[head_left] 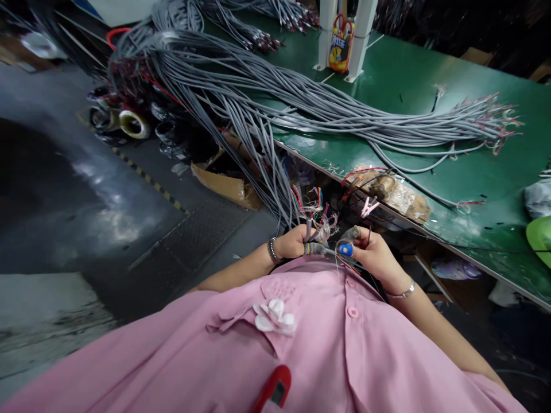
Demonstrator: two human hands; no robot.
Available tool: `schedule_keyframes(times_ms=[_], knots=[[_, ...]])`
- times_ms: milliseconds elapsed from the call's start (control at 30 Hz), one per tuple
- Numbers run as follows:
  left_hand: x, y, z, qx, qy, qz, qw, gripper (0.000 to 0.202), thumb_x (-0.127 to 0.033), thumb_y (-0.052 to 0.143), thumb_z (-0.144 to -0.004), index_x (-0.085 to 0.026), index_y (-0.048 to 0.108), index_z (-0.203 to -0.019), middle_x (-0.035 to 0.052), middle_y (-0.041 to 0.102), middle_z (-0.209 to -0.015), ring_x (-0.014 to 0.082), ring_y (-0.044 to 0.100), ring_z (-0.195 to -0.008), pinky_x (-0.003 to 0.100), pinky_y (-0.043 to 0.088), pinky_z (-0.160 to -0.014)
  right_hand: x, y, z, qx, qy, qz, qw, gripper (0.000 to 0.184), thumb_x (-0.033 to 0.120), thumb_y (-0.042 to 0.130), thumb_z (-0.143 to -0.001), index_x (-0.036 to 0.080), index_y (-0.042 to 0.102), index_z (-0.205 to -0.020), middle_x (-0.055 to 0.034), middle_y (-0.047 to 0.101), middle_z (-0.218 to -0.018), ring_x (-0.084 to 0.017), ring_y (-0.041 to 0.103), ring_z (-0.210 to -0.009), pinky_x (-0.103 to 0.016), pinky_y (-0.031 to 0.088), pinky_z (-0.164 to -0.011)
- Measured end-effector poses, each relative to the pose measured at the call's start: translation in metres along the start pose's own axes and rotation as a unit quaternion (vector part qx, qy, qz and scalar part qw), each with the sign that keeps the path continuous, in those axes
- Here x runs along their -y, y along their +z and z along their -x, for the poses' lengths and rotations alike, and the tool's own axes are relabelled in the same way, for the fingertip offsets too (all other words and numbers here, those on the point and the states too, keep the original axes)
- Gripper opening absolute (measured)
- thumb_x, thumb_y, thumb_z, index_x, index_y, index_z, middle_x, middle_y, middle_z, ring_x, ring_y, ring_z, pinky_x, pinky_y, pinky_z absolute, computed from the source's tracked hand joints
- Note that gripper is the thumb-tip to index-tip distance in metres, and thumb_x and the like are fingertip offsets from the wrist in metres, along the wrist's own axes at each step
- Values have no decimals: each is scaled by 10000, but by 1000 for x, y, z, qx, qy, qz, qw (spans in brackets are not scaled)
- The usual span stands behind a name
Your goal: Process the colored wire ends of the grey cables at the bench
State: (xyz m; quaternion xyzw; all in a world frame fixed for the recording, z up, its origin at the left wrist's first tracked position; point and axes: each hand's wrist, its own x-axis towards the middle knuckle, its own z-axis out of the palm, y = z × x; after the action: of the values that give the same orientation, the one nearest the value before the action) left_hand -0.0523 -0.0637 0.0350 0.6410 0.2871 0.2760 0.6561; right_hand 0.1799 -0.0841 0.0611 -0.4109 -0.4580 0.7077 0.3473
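Green workbench (434, 66) fills the upper right of the frame, with grey cables (267, 86) strewn across it and spilling over its edge, their coloured ends crowding the left hand (295, 242). A torn cardboard box (228, 182) lies left of centre. At lower centre, the left hand grips one held cable (330, 251); the right hand (377, 257) pinches its end, near a pink clothespin (369, 207).

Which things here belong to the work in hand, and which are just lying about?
Seemingly in the work:
cable in the left hand
thin wires by the right hand
cable bundle

Seemingly lying about:
packet
yellow roll
cardboard box
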Motion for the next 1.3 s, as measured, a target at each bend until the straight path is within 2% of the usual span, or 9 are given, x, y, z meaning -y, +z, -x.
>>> schedule_keyframes(times_ms=[200, 367, 500, 600, 700, 767, 933, 1167, 1300], knots=[[5, -6, 2, 16, -24, 42, 999, 403, -478, 774, -719, -91, 747, -827, 21, 579, -558, 68, 447, -445, 178, 361, -419, 1, -12, -9, 36, 99, -166, 980, 304, 298, 817, -674, 195, 596, -855, 36, 601, -675, -21, 162, -419, -159, 109, -354], [21, -10, 5, -39, -50, 155, 986, 413, -472, 796, -689, -86, 707, -806, 5, 566, -529, 53, 429, -391, 161, 319, -351, -7, -17, -7, -56, 17, -226, 972, 220, 297, 751, -734, 213, 552, -780, 40, 568, -700, -42, 146, -438, -165, 110, -351], [28, -9, 4, -126, -25, 277, 952, 468, -498, 828, -621, -87, 642, -749, 13, 604, -572, 37, 416, -364, 142, 262, -310, -12, -6, 2, -76, -45, -152, 984, 178, 364, 709, -808, 223, 623, -873, 21, 632, -712, -40, 179, -408, -175, 172, -346], [27, -3, 3, -116, -32, 293, 948, 479, -497, 838, -605, -86, 637, -747, -8, 562, -516, 37, 406, -343, 140, 256, -307, -10, 11, 4, -63, -69, -95, 991, 277, 356, 769, -769, 237, 659, -994, -42, 728, -882, -54, 370, -424, -196, 336, -382], [25, 5, 2, -97, -58, 286, 952, 481, -500, 841, -603, -93, 633, -751, -16, 547, -484, 39, 397, -325, 141, 250, -297, -9, 27, 2, -39, -82, -68, 994, 359, 395, 784, -758, 261, 654, -1065, -68, 741, -1034, -151, 644, -657, -270, 531, -567], [25, 9, 2, -96, -66, 290, 950, 500, -513, 849, -582, -101, 624, -756, -20, 549, -473, 41, 394, -316, 140, 253, -290, -9, 32, 0, -12, -99, -39, 994, 356, 407, 758, -789, 263, 655, -1098, -68, 738, -1068, -207, 698, -876, -325, 573, -731], [24, 10, 2, -84, -66, 284, 953, 487, -492, 846, -596, -107, 611, -779, -35, 522, -462, 45, 389, -323, 142, 255, -285, -10, 25, 2, 24, -200, 118, 972, 260, 352, 667, -882, 252, 677, -1122, -74, 714, -1091, -224, 668, -1016, -388, 525, -927], [19, 3, 5, -36, -58, 224, 972, 437, -481, 802, -668, -92, 610, -718, -29, 518, -493, 31, 383, -343, 141, 275, -310, 1, 10, 6, 27, -291, 386, 875, 145, 273, 571, -930, 217, 675, -1015, -76, 634, -920, -183, 572, -800, -311, 483, -712], [7, -7, 5, 41, -55, 148, 987, 403, -473, 782, -702, -84, 694, -761, -6, 524, -498, 49, 405, -365, 159, 295, -329, -3, 1, 2, 67, -230, 367, 899, 209, 330, 554, -934, 189, 604, -789, -16, 524, -733, -139, 455, -664, -275, 407, -624]])
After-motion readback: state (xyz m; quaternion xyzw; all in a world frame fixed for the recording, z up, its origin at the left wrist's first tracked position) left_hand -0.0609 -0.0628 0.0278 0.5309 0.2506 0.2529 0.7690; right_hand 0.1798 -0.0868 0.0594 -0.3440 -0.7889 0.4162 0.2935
